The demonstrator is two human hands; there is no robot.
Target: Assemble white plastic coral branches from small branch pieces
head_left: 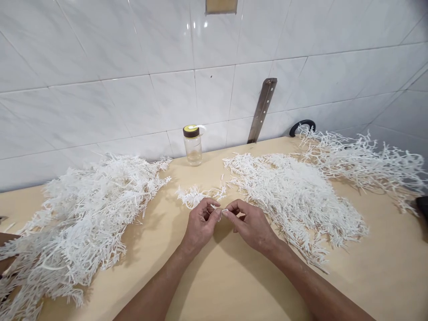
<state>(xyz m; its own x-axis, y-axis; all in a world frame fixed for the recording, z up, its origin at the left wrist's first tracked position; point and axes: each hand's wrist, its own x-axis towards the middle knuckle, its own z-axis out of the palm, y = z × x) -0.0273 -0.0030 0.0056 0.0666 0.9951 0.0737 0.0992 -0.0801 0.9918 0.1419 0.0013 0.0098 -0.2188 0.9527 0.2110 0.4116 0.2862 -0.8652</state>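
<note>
My left hand (202,221) and my right hand (249,221) meet over the middle of the table, fingertips almost touching. Both are closed in a pinch on a white branching plastic sprig (191,196), which spreads out behind my left fingers. Its near end shows as small white bits between the two thumbs. To the right lies a broad pile of white plastic sprigs (297,196), close to my right hand. Another heap of white sprigs (96,214) covers the table on the left. How the fingertips grip the piece is partly hidden.
A clear bottle (193,149) with a dark and yellow lid stands near the wall. A metal bracket (262,111) rises against the tiles. Looser white branches (364,160) lie at the back right beside a black curved object (302,126). A dark item sits at the right edge.
</note>
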